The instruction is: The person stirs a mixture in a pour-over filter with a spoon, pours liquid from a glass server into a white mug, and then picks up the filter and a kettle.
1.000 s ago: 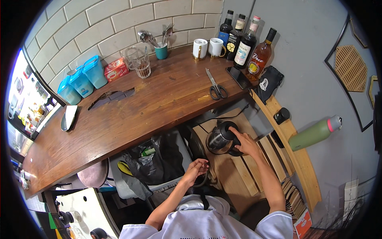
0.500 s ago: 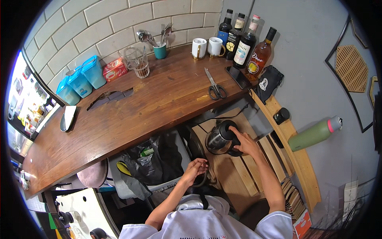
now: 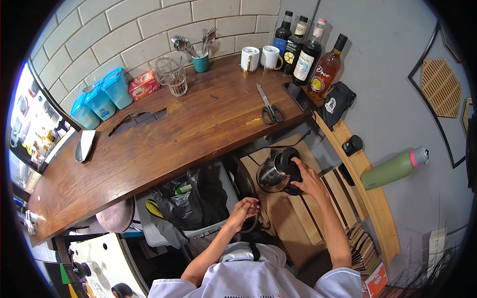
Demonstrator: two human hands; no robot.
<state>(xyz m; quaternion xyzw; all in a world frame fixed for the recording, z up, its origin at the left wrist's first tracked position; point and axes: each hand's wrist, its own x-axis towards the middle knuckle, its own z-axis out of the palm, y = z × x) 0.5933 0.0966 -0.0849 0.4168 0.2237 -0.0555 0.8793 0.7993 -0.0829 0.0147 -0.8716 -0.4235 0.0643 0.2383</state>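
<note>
On the low wooden slatted surface below the counter stands an electric kettle (image 3: 270, 175) with a shiny dark body and black handle. My right hand (image 3: 310, 182) is closed around its handle, with the index finger or thumb up near the black lid (image 3: 288, 158). That lid is tilted up over the kettle's top. Left of the kettle and apart from it, my left hand (image 3: 243, 212) is curled with its fingertips drawn together. Whatever it may hold is hidden.
A grey bin (image 3: 226, 179) lined with a black bag sits to the left. Scissors (image 3: 271, 110), a phone (image 3: 297, 96), white mugs (image 3: 249, 60) and bottles (image 3: 325, 69) are on the wooden counter (image 3: 164, 154). A green flask (image 3: 392, 170) is by the right-hand ledge (image 3: 380, 211).
The kettle's black lid has swung up, and my right hand has shifted slightly at the handle. My left hand has stayed in place.
</note>
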